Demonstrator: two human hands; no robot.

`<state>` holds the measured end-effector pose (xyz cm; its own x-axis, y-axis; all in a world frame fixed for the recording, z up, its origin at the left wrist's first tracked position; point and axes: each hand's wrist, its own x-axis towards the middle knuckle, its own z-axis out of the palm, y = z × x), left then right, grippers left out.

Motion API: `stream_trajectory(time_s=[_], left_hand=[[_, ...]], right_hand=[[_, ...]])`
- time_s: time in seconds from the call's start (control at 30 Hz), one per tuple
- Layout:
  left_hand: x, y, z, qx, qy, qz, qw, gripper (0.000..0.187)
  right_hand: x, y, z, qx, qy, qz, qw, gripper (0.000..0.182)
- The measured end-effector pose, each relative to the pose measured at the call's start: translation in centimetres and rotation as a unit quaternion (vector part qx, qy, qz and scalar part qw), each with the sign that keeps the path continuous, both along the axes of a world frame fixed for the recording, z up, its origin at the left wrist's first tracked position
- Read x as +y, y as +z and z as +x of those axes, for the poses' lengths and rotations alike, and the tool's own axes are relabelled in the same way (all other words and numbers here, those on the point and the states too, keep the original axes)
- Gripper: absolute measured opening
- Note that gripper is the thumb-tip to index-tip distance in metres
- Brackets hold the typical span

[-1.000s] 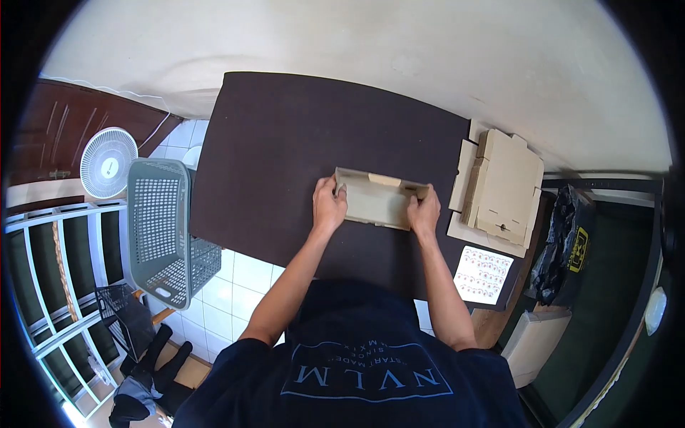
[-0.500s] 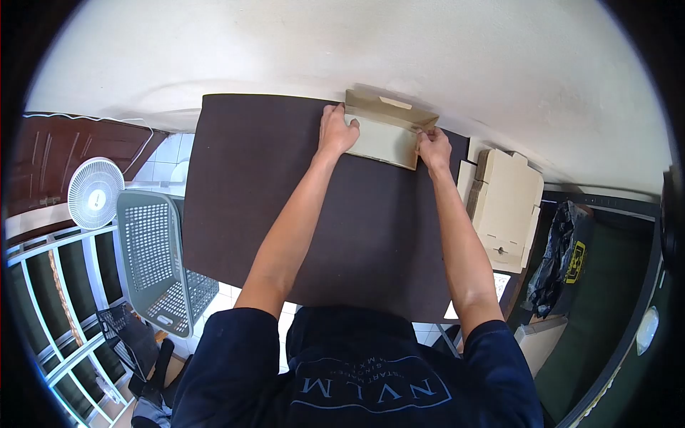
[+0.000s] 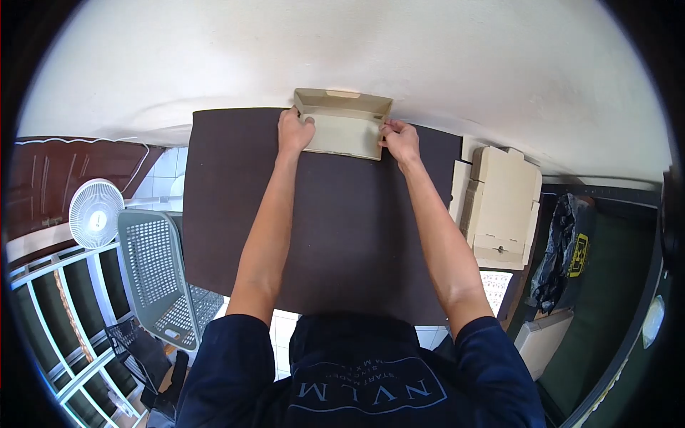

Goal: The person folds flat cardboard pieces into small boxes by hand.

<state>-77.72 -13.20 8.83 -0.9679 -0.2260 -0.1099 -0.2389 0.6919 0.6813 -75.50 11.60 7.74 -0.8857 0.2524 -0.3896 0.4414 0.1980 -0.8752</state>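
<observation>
An open cardboard box (image 3: 341, 134) lies at the far edge of the dark brown table (image 3: 342, 235), its lid flap raised toward the wall. My left hand (image 3: 294, 133) grips the box's left side wall, thumb over the inside and the other fingers outside. At the opposite end, my right hand (image 3: 401, 141) pinches the right side wall near its back corner. The inside of the box looks pale and bare.
Flattened cardboard boxes (image 3: 503, 200) are stacked at the table's right, with a printed sheet (image 3: 495, 287) below them. A grey plastic basket (image 3: 151, 264) and a white fan (image 3: 96, 214) stand left. A black plastic bag (image 3: 558, 257) lies far right.
Both hands and the box have shifted left along the table's far edge. The box's lid flap shows more upright against the wall. The camera view has tilted slightly.
</observation>
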Motion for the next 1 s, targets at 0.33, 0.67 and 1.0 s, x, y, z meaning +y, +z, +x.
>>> stream_trajectory(time_s=[0.33, 0.67, 1.0], left_hand=[[-2.7, -2.7, 5.3, 0.156, 0.103, 0.231, 0.955, 0.048], [-2.0, -1.1, 26.7, 0.025, 0.201, 0.361, 0.91, 0.035], [-1.7, 1.5, 31.0, -0.028, 0.112, 0.299, 0.947, 0.037]], right_hand=[[9.7, 6.5, 8.3, 0.093, -0.043, -0.04, 0.994, 0.025], [35.1, 3.6, 22.9, -0.018, -0.242, 0.599, 0.763, 0.045], [36.1, 4.1, 23.2, -0.059, -0.191, 0.568, 0.798, 0.02]])
